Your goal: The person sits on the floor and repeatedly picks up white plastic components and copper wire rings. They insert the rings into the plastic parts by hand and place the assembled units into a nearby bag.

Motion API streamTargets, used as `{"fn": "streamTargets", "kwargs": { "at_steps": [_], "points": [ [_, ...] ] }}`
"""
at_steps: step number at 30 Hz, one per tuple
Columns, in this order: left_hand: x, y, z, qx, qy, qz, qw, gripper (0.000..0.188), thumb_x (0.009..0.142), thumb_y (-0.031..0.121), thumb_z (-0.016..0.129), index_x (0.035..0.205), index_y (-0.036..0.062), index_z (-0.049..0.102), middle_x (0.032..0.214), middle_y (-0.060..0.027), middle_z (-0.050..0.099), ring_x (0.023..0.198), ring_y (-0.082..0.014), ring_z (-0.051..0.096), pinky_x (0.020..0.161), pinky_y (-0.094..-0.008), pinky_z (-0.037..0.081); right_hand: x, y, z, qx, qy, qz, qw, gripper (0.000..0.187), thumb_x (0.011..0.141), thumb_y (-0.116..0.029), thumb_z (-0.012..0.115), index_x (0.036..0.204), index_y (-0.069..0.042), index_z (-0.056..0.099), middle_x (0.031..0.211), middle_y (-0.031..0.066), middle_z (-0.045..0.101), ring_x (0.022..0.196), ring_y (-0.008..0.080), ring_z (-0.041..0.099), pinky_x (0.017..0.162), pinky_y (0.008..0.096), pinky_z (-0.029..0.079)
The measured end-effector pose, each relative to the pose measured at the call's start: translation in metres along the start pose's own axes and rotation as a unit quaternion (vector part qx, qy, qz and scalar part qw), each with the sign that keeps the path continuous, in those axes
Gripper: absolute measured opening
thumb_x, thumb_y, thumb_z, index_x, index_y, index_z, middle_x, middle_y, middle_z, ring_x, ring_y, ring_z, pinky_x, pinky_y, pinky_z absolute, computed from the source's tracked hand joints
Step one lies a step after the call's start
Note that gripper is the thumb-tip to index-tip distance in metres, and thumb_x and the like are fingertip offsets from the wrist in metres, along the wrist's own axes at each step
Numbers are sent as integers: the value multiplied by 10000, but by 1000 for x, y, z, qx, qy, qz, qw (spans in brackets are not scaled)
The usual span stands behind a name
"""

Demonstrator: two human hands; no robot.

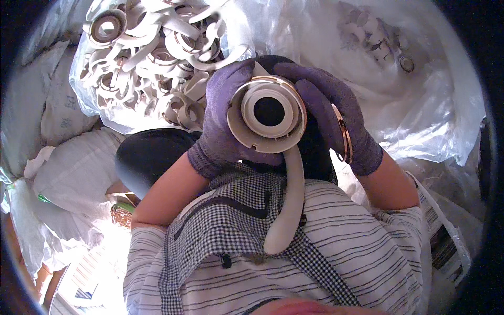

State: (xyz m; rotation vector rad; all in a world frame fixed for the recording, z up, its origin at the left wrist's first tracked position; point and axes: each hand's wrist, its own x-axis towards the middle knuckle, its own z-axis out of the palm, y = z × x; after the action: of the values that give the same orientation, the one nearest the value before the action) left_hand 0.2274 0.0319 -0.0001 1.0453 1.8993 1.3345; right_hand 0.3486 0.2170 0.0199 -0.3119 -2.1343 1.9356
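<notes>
A white plastic round housing (241, 135) is held up in front of my body, its open face with stepped inner rings and a dark centre hole turned up. A thin copper-coloured band runs along part of its rim. From it a long curved white handle (294, 205) hangs down over my apron. My left hand (223, 102), in a purple-grey knit glove, is closed round the housing's left side. My right hand (341, 105), gloved alike, rests its fingertips by the housing's upper right rim. Thin copper-coloured rings (344, 139) are caught between its curled fingers and palm.
At the upper left, a clear plastic bag (79, 86) is heaped with similar white handled parts (157, 58). Another large clear bag (420, 115) at the upper right holds several pale parts (373, 34). Pale sacks (73, 163) lie on the left. My dark-clad knee (152, 157) is below the heap.
</notes>
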Motion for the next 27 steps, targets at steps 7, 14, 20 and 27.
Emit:
{"fn": "streamTargets", "kwargs": {
  "at_steps": [7,14,20,27],
  "points": [
    [17,21,-3,171,10,167,971,917,405,513,943,1162,96,637,1118,-131,601,1104,-367,545,956,-477,391,-2,-4,-17,-162,-53,-32,985,404,993,-234,589,1277,47,649,1203,178,658,1125,295,615,979,362,484],
    [12,43,-7,76,27,150,985,904,452,437,952,1210,79,612,1209,-156,607,1121,-390,577,1011,-485,414,8,-23,-11,-143,-50,-137,979,363,906,-221,625,1191,-7,695,1143,183,617,1043,328,631,918,392,507],
    [4,35,-4,154,58,168,972,1006,454,482,954,1317,101,604,1325,-170,582,1253,-400,499,1136,-528,323,15,-39,-4,-132,-60,-73,987,321,910,-166,695,1196,-21,693,1076,167,640,1017,299,659,896,373,521],
    [3,25,-22,50,70,63,994,876,554,323,945,1309,60,587,1254,-117,652,1187,-301,619,1149,-450,390,28,-9,-7,-69,-72,-82,992,381,974,-174,596,1310,3,621,1171,155,647,1106,278,617,998,373,476]
  ]
}}
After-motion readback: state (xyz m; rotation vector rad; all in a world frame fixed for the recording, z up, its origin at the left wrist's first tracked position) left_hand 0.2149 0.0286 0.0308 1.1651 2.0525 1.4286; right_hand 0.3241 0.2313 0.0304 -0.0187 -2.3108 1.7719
